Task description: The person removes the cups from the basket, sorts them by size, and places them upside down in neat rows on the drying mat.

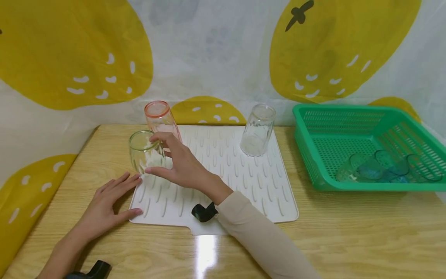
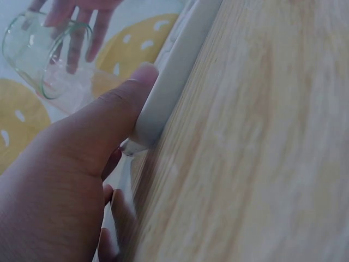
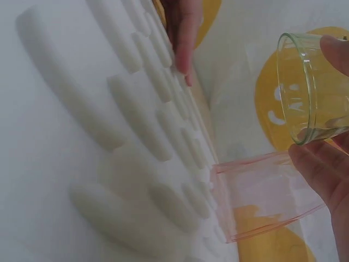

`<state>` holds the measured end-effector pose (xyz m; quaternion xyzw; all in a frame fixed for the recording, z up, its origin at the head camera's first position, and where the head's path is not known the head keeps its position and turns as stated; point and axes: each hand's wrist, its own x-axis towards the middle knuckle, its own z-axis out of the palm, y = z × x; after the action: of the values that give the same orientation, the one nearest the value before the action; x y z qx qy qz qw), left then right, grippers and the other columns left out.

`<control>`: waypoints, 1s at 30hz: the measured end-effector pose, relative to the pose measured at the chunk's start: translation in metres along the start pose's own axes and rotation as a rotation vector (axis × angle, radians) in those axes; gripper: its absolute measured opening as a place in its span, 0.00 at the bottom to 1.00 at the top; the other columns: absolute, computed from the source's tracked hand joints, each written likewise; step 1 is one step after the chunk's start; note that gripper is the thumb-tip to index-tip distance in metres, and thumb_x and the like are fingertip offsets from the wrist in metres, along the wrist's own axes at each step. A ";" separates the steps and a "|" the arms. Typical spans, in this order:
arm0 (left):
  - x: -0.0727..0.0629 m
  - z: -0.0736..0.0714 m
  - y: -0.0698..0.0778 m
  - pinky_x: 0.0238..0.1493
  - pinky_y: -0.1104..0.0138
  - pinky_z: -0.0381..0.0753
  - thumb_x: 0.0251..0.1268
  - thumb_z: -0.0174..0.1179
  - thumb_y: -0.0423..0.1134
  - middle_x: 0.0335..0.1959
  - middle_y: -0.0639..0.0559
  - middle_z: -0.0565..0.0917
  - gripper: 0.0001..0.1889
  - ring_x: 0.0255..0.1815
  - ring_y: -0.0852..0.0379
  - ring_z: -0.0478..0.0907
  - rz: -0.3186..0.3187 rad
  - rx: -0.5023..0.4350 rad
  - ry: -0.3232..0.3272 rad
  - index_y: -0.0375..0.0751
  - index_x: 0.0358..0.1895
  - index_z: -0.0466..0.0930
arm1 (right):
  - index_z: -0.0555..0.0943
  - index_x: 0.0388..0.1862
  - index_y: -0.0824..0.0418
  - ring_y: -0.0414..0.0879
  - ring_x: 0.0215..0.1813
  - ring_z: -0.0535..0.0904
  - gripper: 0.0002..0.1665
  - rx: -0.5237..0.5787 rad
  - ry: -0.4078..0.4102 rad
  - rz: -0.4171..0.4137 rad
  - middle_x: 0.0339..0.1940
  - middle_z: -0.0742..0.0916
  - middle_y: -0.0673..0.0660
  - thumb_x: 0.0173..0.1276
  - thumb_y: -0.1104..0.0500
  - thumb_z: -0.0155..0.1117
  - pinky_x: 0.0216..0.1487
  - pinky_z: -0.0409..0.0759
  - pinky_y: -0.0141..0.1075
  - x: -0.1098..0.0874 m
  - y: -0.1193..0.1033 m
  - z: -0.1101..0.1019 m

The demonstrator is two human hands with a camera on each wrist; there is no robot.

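My right hand [image 1: 181, 164] grips a pale green glass [image 1: 141, 157], thumb on the near side and fingers round the far side. The glass hangs above the left part of a white ribbed drying mat [image 1: 216, 174], and the right wrist view shows a gap between its lower rim and the mat. My left hand [image 1: 108, 207] lies at the mat's left edge, fingers stretched out and thumb touching the near left corner. Just behind the green glass, a pink glass [image 1: 158, 112] stands on the mat, partly hidden by my right hand.
A clear glass [image 1: 258, 131] stands at the mat's back right. Right of the mat is a green plastic basket [image 1: 301, 131] with several glasses [image 1: 386, 166] inside, some bluish. A patterned cloth [image 1: 212, 50] hangs behind the wooden table [image 1: 334, 232].
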<state>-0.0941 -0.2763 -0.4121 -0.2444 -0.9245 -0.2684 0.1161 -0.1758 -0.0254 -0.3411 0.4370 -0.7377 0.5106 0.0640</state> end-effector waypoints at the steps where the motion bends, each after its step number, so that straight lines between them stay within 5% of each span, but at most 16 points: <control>1: 0.000 0.000 0.000 0.68 0.50 0.47 0.44 0.76 0.47 0.68 0.48 0.69 0.42 0.73 0.50 0.54 -0.001 -0.001 -0.001 0.48 0.68 0.70 | 0.61 0.62 0.58 0.42 0.59 0.69 0.39 0.000 0.004 0.006 0.60 0.70 0.54 0.57 0.59 0.74 0.58 0.70 0.26 -0.001 0.001 0.001; 12: 0.001 -0.002 -0.001 0.68 0.52 0.47 0.41 0.77 0.46 0.68 0.49 0.69 0.44 0.73 0.50 0.55 -0.010 -0.033 -0.002 0.49 0.68 0.70 | 0.61 0.62 0.58 0.44 0.57 0.71 0.40 -0.053 -0.020 0.049 0.61 0.71 0.54 0.57 0.57 0.75 0.56 0.71 0.25 -0.005 0.018 0.008; 23: 0.001 -0.010 -0.007 0.71 0.67 0.41 0.39 0.78 0.46 0.70 0.47 0.67 0.45 0.74 0.48 0.52 0.126 -0.010 -0.054 0.46 0.68 0.70 | 0.61 0.58 0.56 0.43 0.57 0.72 0.39 -0.081 -0.074 0.120 0.58 0.72 0.53 0.56 0.57 0.76 0.56 0.71 0.26 -0.008 0.027 0.005; 30: -0.001 -0.010 -0.007 0.71 0.68 0.41 0.37 0.79 0.47 0.69 0.48 0.67 0.47 0.74 0.49 0.52 0.134 -0.008 -0.056 0.46 0.68 0.70 | 0.61 0.59 0.56 0.44 0.56 0.74 0.38 -0.109 -0.115 0.135 0.56 0.72 0.51 0.56 0.56 0.75 0.55 0.71 0.25 -0.009 0.030 0.006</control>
<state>-0.0963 -0.2877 -0.4074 -0.3137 -0.9079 -0.2568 0.1069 -0.1893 -0.0221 -0.3701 0.4107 -0.7947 0.4468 0.0109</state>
